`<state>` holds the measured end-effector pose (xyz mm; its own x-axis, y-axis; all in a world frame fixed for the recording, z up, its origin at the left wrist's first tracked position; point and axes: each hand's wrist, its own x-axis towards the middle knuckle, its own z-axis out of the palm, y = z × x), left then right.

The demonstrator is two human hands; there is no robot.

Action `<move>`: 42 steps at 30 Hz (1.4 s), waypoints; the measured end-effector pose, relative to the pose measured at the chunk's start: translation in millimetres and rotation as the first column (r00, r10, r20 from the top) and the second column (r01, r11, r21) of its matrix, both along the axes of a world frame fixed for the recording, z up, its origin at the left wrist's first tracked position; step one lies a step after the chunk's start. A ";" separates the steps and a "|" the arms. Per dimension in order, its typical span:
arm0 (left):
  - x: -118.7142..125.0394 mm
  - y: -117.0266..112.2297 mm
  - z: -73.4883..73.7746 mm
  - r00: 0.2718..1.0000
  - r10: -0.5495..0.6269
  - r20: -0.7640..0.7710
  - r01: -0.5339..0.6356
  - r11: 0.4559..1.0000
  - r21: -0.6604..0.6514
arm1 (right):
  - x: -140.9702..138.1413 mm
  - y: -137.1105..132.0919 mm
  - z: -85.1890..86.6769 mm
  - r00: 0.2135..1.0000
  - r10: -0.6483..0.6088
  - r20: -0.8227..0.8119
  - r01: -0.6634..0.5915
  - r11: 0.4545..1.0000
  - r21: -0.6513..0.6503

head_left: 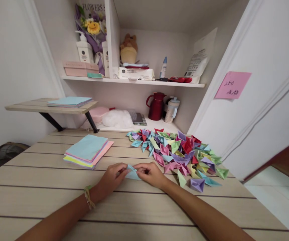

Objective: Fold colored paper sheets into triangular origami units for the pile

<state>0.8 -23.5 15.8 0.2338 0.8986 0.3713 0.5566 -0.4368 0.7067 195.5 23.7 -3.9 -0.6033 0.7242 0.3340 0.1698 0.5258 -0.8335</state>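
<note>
Between my two hands is a small light-blue folded paper (133, 173), held just above or on the table; its lower edge points toward me. My left hand (114, 175) pinches its left side between thumb and fingers. On the right side, my right hand (151, 173) grips the paper the same way, fingers closed. Part of the paper is hidden behind the fingertips. To the right lies a heap of folded paper boats (177, 154) in many colours. A stack of square coloured paper (86, 149), light blue on top, rests to the left.
A raised wooden shelf (34, 105) at the back left bears more paper sheets (69, 101). Behind the table (124, 214), a white cabinet holds a dark red jug (156, 106), a cup (172, 110) and a plastic bag (117, 118). A pink note (233, 85) sticks to the right wall.
</note>
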 end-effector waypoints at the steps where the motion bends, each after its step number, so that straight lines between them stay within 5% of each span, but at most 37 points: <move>1: -0.1 0.3 0.0 1.000 -0.006 0.021 0.007 1.000 -0.019 | -0.2 -1.2 0.8 1.000 -0.012 -0.006 0.012 1.000 0.019; 9: 1.5 10.1 -6.0 0.928 -0.050 0.369 0.168 0.941 -0.295 | -1.0 -3.9 -3.1 0.991 -0.102 -0.086 0.111 0.988 0.108; 17: -5.3 14.0 -12.7 0.912 -0.217 0.348 0.325 0.900 -0.291 | -2.3 -2.6 -5.6 0.991 -0.112 -0.079 0.120 0.986 0.112; 23: -0.2 2.3 -5.3 0.988 -0.141 0.057 0.146 0.985 -0.097 | -8.8 -7.5 -6.8 0.946 -0.324 -0.014 0.319 0.921 0.223; 26: 4.9 -2.4 -1.8 0.992 -0.070 0.104 0.075 0.996 -0.044 | -16.6 -12.3 -6.2 0.924 -0.381 0.026 0.361 0.895 0.263; 32: 5.7 3.8 -10.5 0.897 -0.100 0.430 0.186 0.969 -0.161 | -22.7 -11.2 -6.1 0.977 -0.202 -0.064 0.208 0.972 0.105; 37: 0.3 12.2 -14.8 0.886 -0.148 0.439 0.235 0.960 -0.151 | -20.5 -9.1 -7.1 0.966 -0.187 -0.178 0.183 0.982 -0.035; 42: -1.7 13.3 -11.9 0.902 -0.141 0.408 0.226 0.959 -0.169 | -18.9 -11.1 -7.0 0.978 -0.122 -0.168 0.124 0.992 0.001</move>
